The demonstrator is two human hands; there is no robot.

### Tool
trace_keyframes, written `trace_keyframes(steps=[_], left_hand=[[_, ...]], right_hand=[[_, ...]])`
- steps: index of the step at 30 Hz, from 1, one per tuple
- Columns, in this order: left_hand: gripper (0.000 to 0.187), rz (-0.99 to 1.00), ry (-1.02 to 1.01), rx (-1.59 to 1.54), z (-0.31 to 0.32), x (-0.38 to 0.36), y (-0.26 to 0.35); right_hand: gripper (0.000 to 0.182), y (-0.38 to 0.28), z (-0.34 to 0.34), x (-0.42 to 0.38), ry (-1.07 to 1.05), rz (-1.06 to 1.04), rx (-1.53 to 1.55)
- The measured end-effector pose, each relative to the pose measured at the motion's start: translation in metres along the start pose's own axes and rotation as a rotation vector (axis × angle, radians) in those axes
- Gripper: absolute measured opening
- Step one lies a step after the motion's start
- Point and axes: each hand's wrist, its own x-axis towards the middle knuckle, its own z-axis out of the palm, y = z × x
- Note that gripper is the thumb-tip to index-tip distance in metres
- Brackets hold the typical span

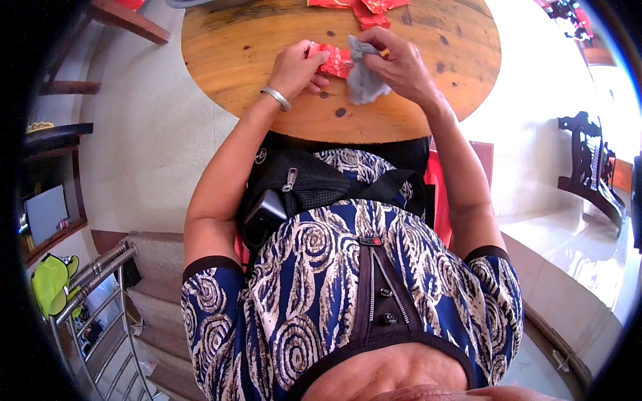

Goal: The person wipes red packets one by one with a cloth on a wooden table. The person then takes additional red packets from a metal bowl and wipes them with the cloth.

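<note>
A shiny red packet point(340, 61), crinkled, is above the near half of a round wooden surface point(287, 27). The left hand point(293, 70) pinches one end between thumb and fingers; the right hand point(401, 67) pinches a limp grey cloth point(366, 81) at the other end. The packet looks thin, so a hard pull could tear it, and the drooping cloth could snag it or hide a slip. More red packets point(371, 13) lie beyond.
</note>
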Motion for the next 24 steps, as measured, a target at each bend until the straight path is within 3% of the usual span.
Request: trace_keyframes(steps=[2,5,8,16,24], left_hand=[[0.022,-0.006,-0.005,-0.033,0.003,-0.001,0.002],[0.021,-0.002,-0.033,-0.039,0.007,-0.001,0.001],[0.02,-0.026,-0.064,-0.034,0.007,0.001,-0.001],[0.024,-0.139,-0.164,0.087,-0.003,0.0,0.003],[0.023,-0.155,-0.121,-0.133,-0.001,-0.003,0.002]], right_hand=[[0.029,0.003,0.019,0.002,0.101,-0.081,0.083],[0.024,0.004,0.035,0.002,0.191,-0.199,-0.159],[0.02,0.017,0.045,0.003,0.118,-0.187,-0.388],[0.018,0.019,0.049,0.002,0.13,-0.23,-0.406],[0.021,0.018,0.039,-0.001,0.104,-0.258,-0.585]])
